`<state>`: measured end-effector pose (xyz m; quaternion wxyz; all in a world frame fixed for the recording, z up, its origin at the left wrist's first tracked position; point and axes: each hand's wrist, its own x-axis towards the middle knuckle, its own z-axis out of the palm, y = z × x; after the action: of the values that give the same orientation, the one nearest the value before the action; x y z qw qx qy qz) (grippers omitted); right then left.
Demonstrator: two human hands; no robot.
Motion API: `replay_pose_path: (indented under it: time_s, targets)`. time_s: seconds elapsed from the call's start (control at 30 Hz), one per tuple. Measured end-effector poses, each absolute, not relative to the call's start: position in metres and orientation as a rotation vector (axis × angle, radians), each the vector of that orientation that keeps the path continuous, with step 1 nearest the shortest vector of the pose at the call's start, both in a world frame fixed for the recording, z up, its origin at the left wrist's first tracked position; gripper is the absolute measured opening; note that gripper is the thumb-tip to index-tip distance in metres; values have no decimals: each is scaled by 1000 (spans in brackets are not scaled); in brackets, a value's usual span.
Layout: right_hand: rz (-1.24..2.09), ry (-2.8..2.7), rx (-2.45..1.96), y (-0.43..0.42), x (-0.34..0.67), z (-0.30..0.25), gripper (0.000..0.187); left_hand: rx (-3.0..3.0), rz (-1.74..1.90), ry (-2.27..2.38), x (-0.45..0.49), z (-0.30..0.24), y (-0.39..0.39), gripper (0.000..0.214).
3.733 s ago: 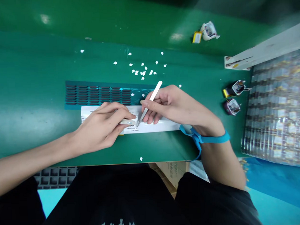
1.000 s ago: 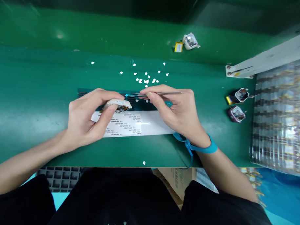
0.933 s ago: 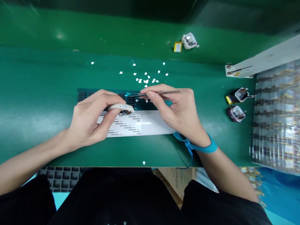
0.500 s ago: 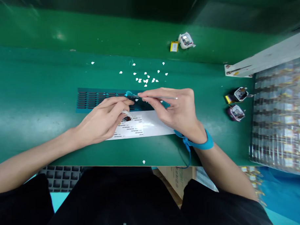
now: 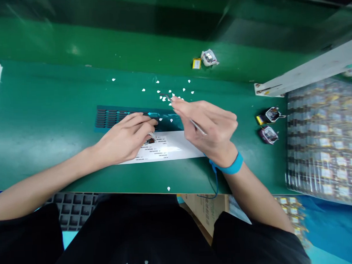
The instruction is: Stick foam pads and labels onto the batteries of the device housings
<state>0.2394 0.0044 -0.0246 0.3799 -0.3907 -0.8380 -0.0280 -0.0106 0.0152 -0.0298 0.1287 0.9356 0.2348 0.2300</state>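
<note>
My left hand (image 5: 127, 138) lies over the left part of a white label sheet (image 5: 170, 147), fingers curled round a small pale part with a dark end (image 5: 150, 140), fingertips touching the dark teal sticker strip (image 5: 112, 117). My right hand (image 5: 212, 129), with a blue wrist strap (image 5: 230, 166), pinches metal tweezers (image 5: 179, 108). Their tips point up and left to the scattered white bits (image 5: 169, 94) beyond the strip. What the tips hold, if anything, is too small to see.
Green bench top (image 5: 48, 105) with a raised back ledge. Two small dark parts (image 5: 268, 125) lie right of my hands, another pair (image 5: 204, 59) on the ledge. A tray of wrapped parts (image 5: 323, 138) fills the right side; a white bar (image 5: 303, 73) lies above it.
My right hand lifted and swung the tweezers from lying level over the teal strip to pointing up toward the white bits. My left hand lowered the small part onto the label sheet.
</note>
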Motion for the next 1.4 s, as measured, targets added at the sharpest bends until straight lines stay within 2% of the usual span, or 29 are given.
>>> replay_pose_path:
  time_s: [0.13,0.27,0.37,0.43,0.67,0.9,1.4]
  targets:
    - [-271,-2073,-897,8,240,-17,46,2467,960,367,-17,-13,10,21]
    - [-318,-2089,-827,3,236,-14,43,1573,1231,964,-15,3,17,19]
    - [-292,-2152,-798,-5,235,-9,42,922,1017,1138,-11,4,28,19]
    - [-255,-2210,-804,-11,236,-3,43,756,861,1156,-8,4,32,24]
    - [-202,-2422,-725,-26,232,13,26,836,968,1107,-5,6,19,9]
    - [-218,-2460,-663,-29,223,12,23,720,1000,1088,0,7,12,27]
    - [-119,-2480,-630,-31,224,15,21,870,914,1154,-1,12,10,27]
